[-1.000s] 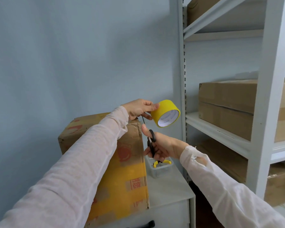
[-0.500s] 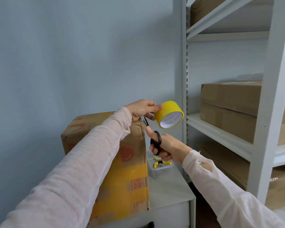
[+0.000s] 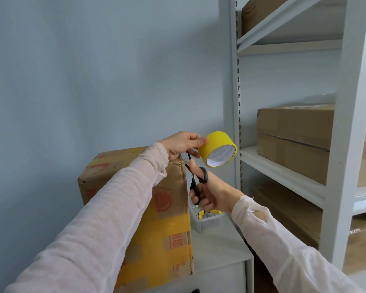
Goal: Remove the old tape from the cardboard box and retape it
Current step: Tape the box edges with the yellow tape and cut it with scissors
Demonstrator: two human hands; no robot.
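**Blades close to fingers at the box's top corner**

The box is stood on a cabinet, with yellow tape laid across its front. Just right of the box's top corner, a yellow roll is pinched between thumb and fingers of the left hand. Below it, the scissors are gripped by the right hand, fingers curled through the handles, blades parted and pointed up at the left hand.

A finger could be nicked, since the tips are set almost against the left hand. Any strip between roll and box is hidden; if slack, it could fold on itself or be cut ragged.

Red print and a round red logo are seen on the box, and blue print inside the roll; none can be read.
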